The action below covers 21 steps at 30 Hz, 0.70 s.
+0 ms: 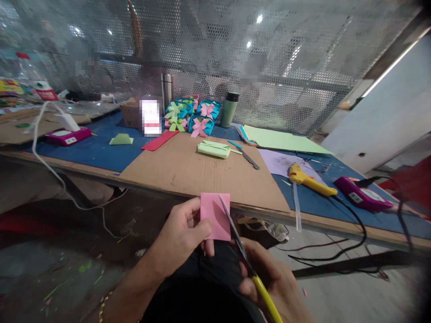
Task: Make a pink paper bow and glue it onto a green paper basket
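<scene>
My left hand [183,235] pinches a pink paper square [215,211] between thumb and fingers, just in front of the table edge and above my lap. In my right hand [269,278] is a pair of scissors [239,244] with a yellow handle. One pointed blade lies across the right part of the pink paper; whether the other blade is behind it I cannot tell. Beyond my hands, a folded light green paper piece [213,149] rests on a cardboard sheet [175,172], beside a dark cutter blade [249,158].
A yellow glue gun [311,181] with its cord lies at right, near a purple power strip [362,194]. Bow-trimmed blue paper packets [200,119], a green tumbler [229,110] and a steel flask [167,92] stand at the back. Light green sheets [286,139] lie back right.
</scene>
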Each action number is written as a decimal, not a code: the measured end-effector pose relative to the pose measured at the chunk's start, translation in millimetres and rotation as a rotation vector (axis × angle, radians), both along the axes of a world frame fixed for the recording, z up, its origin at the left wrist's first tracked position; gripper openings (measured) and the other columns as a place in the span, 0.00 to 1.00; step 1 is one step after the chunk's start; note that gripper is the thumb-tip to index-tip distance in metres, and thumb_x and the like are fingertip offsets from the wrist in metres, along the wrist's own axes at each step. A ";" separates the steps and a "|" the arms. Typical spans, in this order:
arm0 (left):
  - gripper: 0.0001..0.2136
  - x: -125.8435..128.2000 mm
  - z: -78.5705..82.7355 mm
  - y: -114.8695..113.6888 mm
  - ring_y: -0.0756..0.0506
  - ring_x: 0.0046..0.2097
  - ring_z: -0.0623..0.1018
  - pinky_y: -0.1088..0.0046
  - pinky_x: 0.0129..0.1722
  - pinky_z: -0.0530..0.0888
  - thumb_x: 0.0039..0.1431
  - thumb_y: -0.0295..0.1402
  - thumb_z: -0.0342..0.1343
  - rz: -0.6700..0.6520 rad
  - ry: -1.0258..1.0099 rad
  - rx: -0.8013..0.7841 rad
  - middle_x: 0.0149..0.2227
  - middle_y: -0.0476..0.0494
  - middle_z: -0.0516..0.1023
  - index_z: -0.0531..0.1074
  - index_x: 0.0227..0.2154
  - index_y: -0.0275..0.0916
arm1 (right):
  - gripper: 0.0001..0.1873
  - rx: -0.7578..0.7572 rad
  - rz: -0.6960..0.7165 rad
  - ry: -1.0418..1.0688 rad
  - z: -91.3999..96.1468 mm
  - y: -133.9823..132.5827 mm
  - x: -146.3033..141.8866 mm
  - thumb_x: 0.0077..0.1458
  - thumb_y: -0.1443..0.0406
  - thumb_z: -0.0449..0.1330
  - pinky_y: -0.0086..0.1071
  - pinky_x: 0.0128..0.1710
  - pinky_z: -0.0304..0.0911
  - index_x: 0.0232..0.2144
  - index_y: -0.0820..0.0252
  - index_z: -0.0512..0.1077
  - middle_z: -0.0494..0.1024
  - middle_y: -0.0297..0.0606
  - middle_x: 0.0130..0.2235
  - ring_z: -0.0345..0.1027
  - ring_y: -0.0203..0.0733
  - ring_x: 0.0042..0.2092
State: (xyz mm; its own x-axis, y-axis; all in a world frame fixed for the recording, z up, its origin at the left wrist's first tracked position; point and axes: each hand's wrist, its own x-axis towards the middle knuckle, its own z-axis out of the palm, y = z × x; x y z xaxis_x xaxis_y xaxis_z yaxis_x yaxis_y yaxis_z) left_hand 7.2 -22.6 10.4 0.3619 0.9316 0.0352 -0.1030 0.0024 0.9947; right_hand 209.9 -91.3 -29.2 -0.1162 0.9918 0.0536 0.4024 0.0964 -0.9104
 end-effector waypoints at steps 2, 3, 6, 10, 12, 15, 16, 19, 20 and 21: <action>0.09 -0.2 0.4 0.0 0.51 0.20 0.72 0.76 0.24 0.68 0.56 0.29 0.54 -0.003 -0.004 -0.003 0.18 0.52 0.73 0.74 0.38 0.33 | 0.33 0.027 0.008 -0.028 -1.1 0.9 3.2 0.47 0.37 0.63 0.30 0.25 0.50 0.45 0.53 0.76 0.64 0.29 0.25 0.56 0.38 0.27; 0.09 -0.3 0.7 0.1 0.51 0.20 0.72 0.76 0.24 0.68 0.55 0.29 0.54 -0.006 -0.004 -0.005 0.18 0.52 0.73 0.74 0.38 0.33 | 0.33 0.047 0.005 -0.048 -1.4 1.6 4.8 0.47 0.37 0.63 0.30 0.24 0.51 0.44 0.53 0.76 0.65 0.29 0.24 0.57 0.38 0.26; 0.09 -0.7 1.7 0.6 0.51 0.20 0.72 0.76 0.24 0.68 0.55 0.29 0.54 -0.013 0.009 -0.004 0.18 0.52 0.72 0.74 0.38 0.33 | 0.32 0.112 -0.019 -0.101 -1.0 4.0 8.2 0.46 0.38 0.65 0.29 0.23 0.54 0.44 0.53 0.78 0.68 0.29 0.24 0.60 0.38 0.25; 0.08 -0.6 2.5 1.9 0.51 0.20 0.72 0.76 0.25 0.68 0.55 0.29 0.53 -0.013 0.026 -0.003 0.18 0.52 0.72 0.73 0.37 0.33 | 0.32 0.177 -0.011 -0.153 1.9 7.0 10.0 0.47 0.38 0.64 0.29 0.22 0.58 0.43 0.54 0.79 0.72 0.31 0.24 0.62 0.38 0.24; 0.08 -1.3 2.6 2.3 0.51 0.20 0.71 0.76 0.24 0.67 0.55 0.29 0.53 -0.024 0.027 -0.006 0.17 0.52 0.72 0.73 0.36 0.33 | 0.31 0.202 0.002 -0.183 2.8 7.7 12.4 0.48 0.39 0.64 0.29 0.23 0.59 0.42 0.54 0.79 0.73 0.31 0.24 0.64 0.39 0.24; 0.07 -3.8 3.2 2.6 0.51 0.20 0.71 0.77 0.24 0.67 0.55 0.30 0.54 -0.052 0.039 -0.005 0.17 0.52 0.71 0.73 0.35 0.33 | 0.30 0.214 0.035 -0.207 1.9 7.8 19.0 0.49 0.40 0.64 0.29 0.23 0.59 0.43 0.53 0.79 0.72 0.31 0.24 0.63 0.39 0.25; 0.07 -4.8 3.5 2.7 0.52 0.20 0.71 0.77 0.24 0.66 0.55 0.30 0.54 -0.059 0.047 -0.002 0.17 0.52 0.71 0.73 0.35 0.34 | 0.29 0.207 0.053 -0.209 0.9 7.6 21.3 0.50 0.40 0.64 0.29 0.23 0.58 0.44 0.53 0.79 0.71 0.30 0.24 0.62 0.38 0.25; 0.07 -6.5 4.0 2.9 0.52 0.20 0.70 0.77 0.24 0.65 0.56 0.29 0.53 -0.077 0.069 0.007 0.17 0.53 0.71 0.73 0.36 0.34 | 0.28 0.158 0.088 -0.165 -3.4 6.7 25.1 0.50 0.40 0.64 0.28 0.22 0.55 0.43 0.52 0.78 0.68 0.29 0.23 0.59 0.36 0.24; 0.08 -6.7 4.0 2.9 0.52 0.20 0.70 0.77 0.24 0.65 0.55 0.28 0.52 -0.081 0.069 0.009 0.17 0.53 0.70 0.73 0.36 0.34 | 0.28 0.140 0.086 -0.131 -4.7 6.3 25.1 0.49 0.40 0.64 0.28 0.22 0.54 0.43 0.52 0.78 0.67 0.28 0.23 0.58 0.36 0.24; 0.08 -6.6 4.0 2.9 0.52 0.20 0.70 0.78 0.24 0.65 0.55 0.28 0.52 -0.085 0.070 0.012 0.17 0.53 0.70 0.74 0.37 0.34 | 0.29 0.122 0.081 -0.095 -5.6 5.8 24.6 0.49 0.40 0.64 0.28 0.21 0.53 0.43 0.51 0.77 0.67 0.28 0.23 0.58 0.36 0.24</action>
State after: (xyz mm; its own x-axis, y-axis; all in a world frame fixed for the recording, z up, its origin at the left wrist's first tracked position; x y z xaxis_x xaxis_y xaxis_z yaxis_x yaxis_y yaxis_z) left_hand 0.6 -19.7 14.5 0.4414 0.8971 0.0181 -0.0331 -0.0039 0.9994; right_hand 234.5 -85.4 -34.8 -0.2060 0.9657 0.1582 0.4726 0.2398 -0.8480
